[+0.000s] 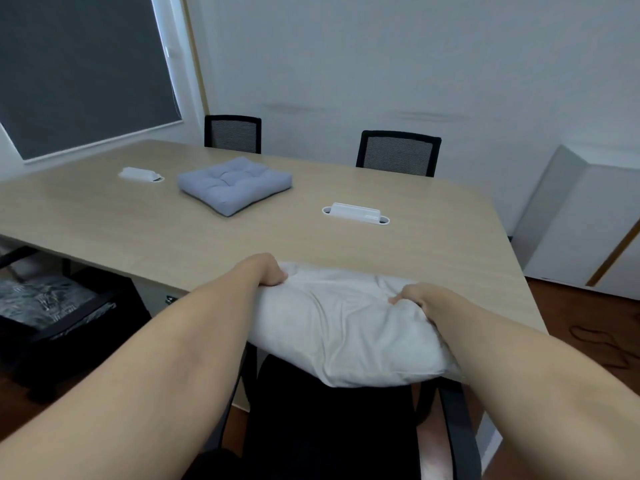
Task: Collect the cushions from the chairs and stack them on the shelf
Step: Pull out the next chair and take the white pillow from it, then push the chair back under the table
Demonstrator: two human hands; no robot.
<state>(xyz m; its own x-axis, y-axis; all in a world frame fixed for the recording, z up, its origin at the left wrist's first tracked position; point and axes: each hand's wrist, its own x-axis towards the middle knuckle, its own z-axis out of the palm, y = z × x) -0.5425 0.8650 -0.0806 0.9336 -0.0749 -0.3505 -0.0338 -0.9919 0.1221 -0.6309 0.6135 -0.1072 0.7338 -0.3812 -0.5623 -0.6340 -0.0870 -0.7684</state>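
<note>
White cushion (346, 327), one of two in view, is held over one black chair (329, 427) at the counter's (138, 230) near edge, left grip (268, 270) and right grip (415, 297) each curled into its fabric. One grey cushion (235, 185) lies on the counter between two white cable boxes (140, 174) (355, 213); two mesh-backed chairs (232, 134) (398, 152) stand beyond.

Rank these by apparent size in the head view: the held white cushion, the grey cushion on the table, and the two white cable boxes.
1. white cushion, though nearest the camera.
2. grey cushion.
3. right cable box and left cable box: alike in shape; the left looks smaller but sits farther, so unranked.
</note>
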